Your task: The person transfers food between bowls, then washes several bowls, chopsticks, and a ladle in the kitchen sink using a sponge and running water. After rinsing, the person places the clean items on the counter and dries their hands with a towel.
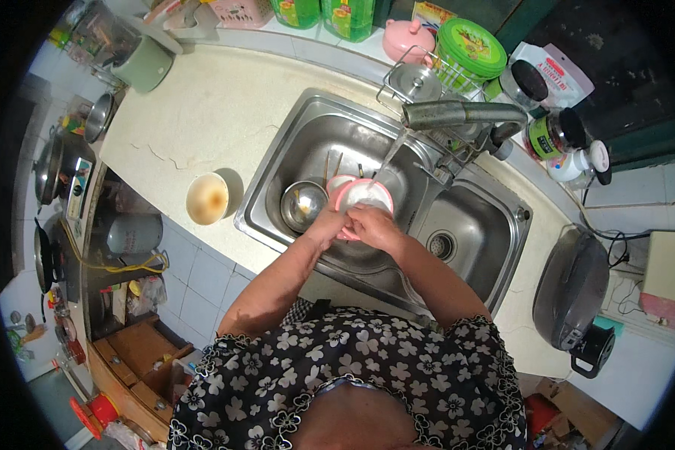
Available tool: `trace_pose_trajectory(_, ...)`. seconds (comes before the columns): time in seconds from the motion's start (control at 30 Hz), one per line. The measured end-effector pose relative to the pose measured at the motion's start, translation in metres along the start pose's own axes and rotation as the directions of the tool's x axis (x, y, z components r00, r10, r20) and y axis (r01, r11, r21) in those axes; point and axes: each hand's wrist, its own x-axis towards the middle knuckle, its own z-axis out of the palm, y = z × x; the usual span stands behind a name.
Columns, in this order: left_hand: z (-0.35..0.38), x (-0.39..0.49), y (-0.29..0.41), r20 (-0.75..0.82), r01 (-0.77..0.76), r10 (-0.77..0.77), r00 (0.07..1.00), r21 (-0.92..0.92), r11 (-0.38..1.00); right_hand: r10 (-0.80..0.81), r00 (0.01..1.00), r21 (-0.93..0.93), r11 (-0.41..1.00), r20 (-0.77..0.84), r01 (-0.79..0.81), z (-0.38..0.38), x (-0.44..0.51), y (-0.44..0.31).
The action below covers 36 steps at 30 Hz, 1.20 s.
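Water runs from the faucet (461, 114) into a pink-rimmed white bowl (365, 193) above the left basin of the steel sink (292, 124). My left hand (329, 224) grips the bowl's near left side. My right hand (373, 225) is at its near rim, fingers partly inside; whether it grips the bowl cannot be told. Another pink-rimmed bowl (340, 183) lies partly hidden behind the held one. To the left, a metal bowl (304, 206) rests in the basin, and thin utensils, seemingly chopsticks (332, 165), lie beyond.
A stained white tub (207, 198) stands on the counter (202, 112) left of the sink. The smaller basin (472, 225) is at right. A wire rack (394, 93) holds a metal lid behind the faucet. Jars and a green-lidded bucket (471, 50) line the back ledge. A dark appliance (572, 289) stands right.
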Motion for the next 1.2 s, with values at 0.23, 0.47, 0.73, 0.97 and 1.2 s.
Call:
trace_pose_trajectory(0.23, -0.031, 0.029, -0.037, 0.047, 0.222, -0.233, 0.971, -0.531, 0.818, 0.094, 0.852, 0.202, 0.979, -0.515, 0.015, -0.022, -0.024, -0.022)
trace_pose_trajectory(0.47, -0.03, 0.025, -0.047, 0.602, 0.567, -0.225, 0.766, -0.467, 0.679, 0.311, 0.916, 0.756, 0.655, -0.252, -0.015, -0.035, 0.025, -0.014)
trace_pose_trajectory(0.73, -0.007, 0.02, -0.014, 0.057, 0.156, -0.145, 0.988, -0.353, 0.923, 0.524, 0.85, 0.993, -0.117, 0.043, 0.022, -0.019, 0.014, -0.004)
trace_pose_trajectory(0.97, 0.007, 0.036, -0.005, -0.292, -0.403, 0.378, 0.879, -0.028, 0.915, 0.529, 0.848, 0.997, -0.028, -0.042, 0.067, -0.017, -0.006, -0.013)
trace_pose_trajectory(1.2, 0.026, 0.008, 0.008, -0.177, -0.326, 0.317, 0.932, -0.024, 0.945, 0.643, 0.745, 0.918, 0.382, -0.179, -0.109, 0.005, -0.006, 0.018)
